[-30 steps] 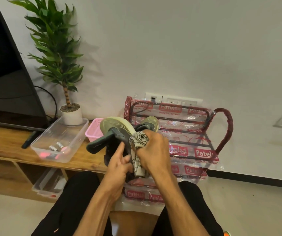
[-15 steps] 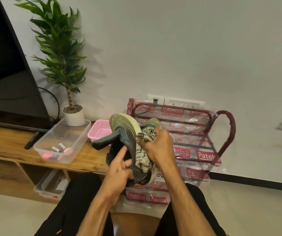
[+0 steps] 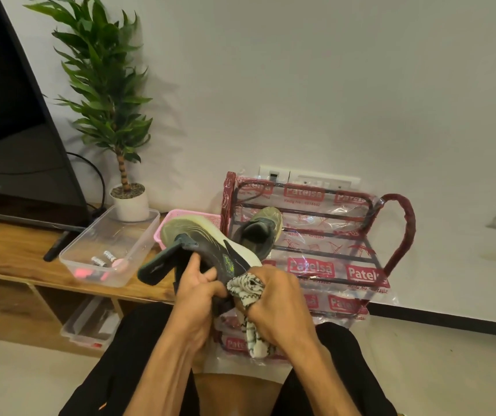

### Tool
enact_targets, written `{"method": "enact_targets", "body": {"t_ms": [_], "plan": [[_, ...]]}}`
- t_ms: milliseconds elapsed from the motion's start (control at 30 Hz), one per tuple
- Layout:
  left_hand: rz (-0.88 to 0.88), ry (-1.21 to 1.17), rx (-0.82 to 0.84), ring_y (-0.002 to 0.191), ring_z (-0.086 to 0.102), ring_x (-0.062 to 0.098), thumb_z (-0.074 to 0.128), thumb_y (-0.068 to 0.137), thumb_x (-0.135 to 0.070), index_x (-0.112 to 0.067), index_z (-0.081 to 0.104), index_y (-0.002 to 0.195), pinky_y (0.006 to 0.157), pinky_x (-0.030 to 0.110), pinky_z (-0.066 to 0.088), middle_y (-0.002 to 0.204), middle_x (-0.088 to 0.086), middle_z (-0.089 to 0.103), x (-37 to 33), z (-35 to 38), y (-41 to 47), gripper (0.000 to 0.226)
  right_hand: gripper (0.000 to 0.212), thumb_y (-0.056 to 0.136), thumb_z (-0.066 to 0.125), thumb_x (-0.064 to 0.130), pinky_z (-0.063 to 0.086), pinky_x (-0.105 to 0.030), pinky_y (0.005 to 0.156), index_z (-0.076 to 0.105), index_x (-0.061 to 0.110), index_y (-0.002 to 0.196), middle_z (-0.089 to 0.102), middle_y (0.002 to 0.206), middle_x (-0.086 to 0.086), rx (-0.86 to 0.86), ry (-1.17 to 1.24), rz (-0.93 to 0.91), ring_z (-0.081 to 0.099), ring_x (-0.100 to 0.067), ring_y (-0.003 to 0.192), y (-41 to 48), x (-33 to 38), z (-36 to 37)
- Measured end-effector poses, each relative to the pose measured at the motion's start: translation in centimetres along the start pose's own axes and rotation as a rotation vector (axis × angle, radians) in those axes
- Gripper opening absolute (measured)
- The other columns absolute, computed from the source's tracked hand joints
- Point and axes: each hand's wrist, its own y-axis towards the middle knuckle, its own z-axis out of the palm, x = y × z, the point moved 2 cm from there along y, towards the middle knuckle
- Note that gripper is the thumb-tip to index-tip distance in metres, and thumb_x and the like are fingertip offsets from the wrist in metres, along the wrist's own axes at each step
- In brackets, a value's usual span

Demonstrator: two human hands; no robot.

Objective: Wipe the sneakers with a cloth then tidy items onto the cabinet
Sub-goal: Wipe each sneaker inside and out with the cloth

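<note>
Sneaker [image 3: 210, 249] sits tilted in front of you above your lap, pale sole uppermost, with your left hand [image 3: 198, 292] gripping its dark upper. Your right hand [image 3: 279, 298] is clenched around the patterned cloth [image 3: 245, 288], which is bunched against the shoe's side with one end hanging down. The second sneaker [image 3: 261, 232] rests on the upper shelf of the red rack [image 3: 396, 229], near its left end. A clear tub [image 3: 126, 274] and a pink basket [image 3: 177, 216] stand at the right end of the cabinet [image 3: 6, 247].
</note>
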Motion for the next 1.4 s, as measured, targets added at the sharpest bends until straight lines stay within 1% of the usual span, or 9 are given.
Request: {"method": "enact_targets", "body": {"t_ms": [100, 200, 400, 500, 633, 833, 1033, 1267, 1400], "plan": [[-0.024, -0.124, -0.011, 0.102, 0.070, 0.032, 0.043, 0.079, 0.023, -0.020, 0.041, 0.136, 0.076, 0.039, 0.055, 0.111, 0.018, 0.072, -0.2, -0.5, -0.1, 0.071, 0.013, 0.080, 0.080, 0.026, 0.057, -0.031, 0.054, 0.068, 0.022, 0.077, 0.070, 0.071, 0.004, -0.051, 0.197, 0.117, 0.066, -0.007, 0.061, 0.3, 0.2, -1.4], [-0.053, -0.252, 0.013, 0.092, 0.072, 0.030, 0.063, 0.069, 0.005, -0.005, 0.046, 0.132, 0.069, 0.038, 0.058, 0.109, 0.020, 0.071, -0.8, -1.2, -0.2, 0.066, 0.016, 0.078, 0.082, 0.017, 0.054, -0.023, 0.053, 0.068, 0.025, 0.080, 0.072, 0.072, 0.005, -0.165, 0.384, 0.209, 0.068, -0.007, 0.062, 0.3, 0.1, -2.9], [-0.077, -0.240, 0.077, 0.103, 0.068, 0.032, 0.076, 0.060, -0.008, -0.006, 0.049, 0.133, 0.075, 0.038, 0.059, 0.125, 0.023, 0.064, -0.9, -1.2, -0.4, 0.078, 0.020, 0.076, 0.076, -0.002, 0.062, -0.045, 0.070, 0.069, 0.017, 0.077, 0.075, 0.075, -0.002, -0.319, 0.679, 0.324, 0.074, -0.021, 0.071, 0.0, -0.5, -4.1], [-0.074, -0.184, 0.115, 0.109, 0.066, 0.031, 0.079, 0.060, -0.013, -0.002, 0.048, 0.135, 0.081, 0.037, 0.058, 0.125, 0.020, 0.065, -1.3, -1.1, -0.4, 0.082, 0.021, 0.075, 0.079, 0.002, 0.062, -0.039, 0.071, 0.072, 0.018, 0.087, 0.075, 0.078, 0.004, -0.382, 0.607, 0.268, 0.073, -0.011, 0.072, 0.1, -0.5, -4.5], [-0.088, -0.225, 0.152, 0.101, 0.070, 0.029, 0.069, 0.074, -0.009, 0.003, 0.056, 0.128, 0.077, 0.033, 0.059, 0.117, 0.021, 0.069, -1.3, -0.7, -0.8, 0.057, 0.025, 0.075, 0.083, 0.005, 0.058, -0.023, 0.066, 0.072, 0.021, 0.090, 0.074, 0.078, 0.007, -0.386, 0.549, 0.163, 0.071, -0.005, 0.071, -0.1, 0.1, -4.3], [-0.051, -0.163, 0.088, 0.097, 0.072, 0.023, 0.071, 0.079, -0.006, -0.003, 0.059, 0.123, 0.073, 0.028, 0.059, 0.110, 0.016, 0.073, -1.7, 0.7, -1.3, 0.045, 0.032, 0.074, 0.083, 0.006, 0.049, -0.006, 0.061, 0.069, 0.031, 0.087, 0.072, 0.077, 0.016, -0.383, 0.470, 0.077, 0.068, 0.004, 0.072, -0.7, 1.2, -4.1], [0.044, 0.079, 0.031, 0.086, 0.073, 0.013, 0.056, 0.087, 0.011, -0.012, 0.057, 0.114, 0.067, 0.020, 0.054, 0.092, 0.005, 0.077, -1.1, 2.1, -1.3, 0.036, 0.028, 0.078, 0.078, 0.010, 0.056, -0.026, 0.064, 0.070, 0.027, 0.099, 0.066, 0.086, 0.010, -0.355, 0.145, 0.065, 0.063, -0.005, 0.076, 0.2, 1.5, -2.2], [0.115, 0.324, -0.013, 0.100, 0.070, 0.017, 0.054, 0.086, 0.015, -0.018, 0.051, 0.122, 0.092, 0.038, 0.050, 0.097, 0.004, 0.077, -0.6, 1.9, -1.2, 0.050, 0.039, 0.079, 0.071, -0.005, 0.059, -0.025, 0.065, 0.069, 0.015, 0.112, 0.070, 0.095, 0.002, -0.343, -0.017, 0.057, 0.067, -0.012, 0.077, 3.0, 0.8, -1.2], [0.127, 0.403, -0.014, 0.097, 0.071, 0.018, 0.052, 0.086, 0.015, -0.019, 0.053, 0.117, 0.095, 0.045, 0.050, 0.096, 0.004, 0.077, -1.0, 1.5, -1.4, 0.046, 0.036, 0.080, 0.065, -0.010, 0.059, -0.032, 0.059, 0.068, 0.012, 0.107, 0.070, 0.087, 0.001, -0.296, 0.005, 0.078, 0.066, -0.014, 0.068, 3.6, 0.7, -1.4]]}}
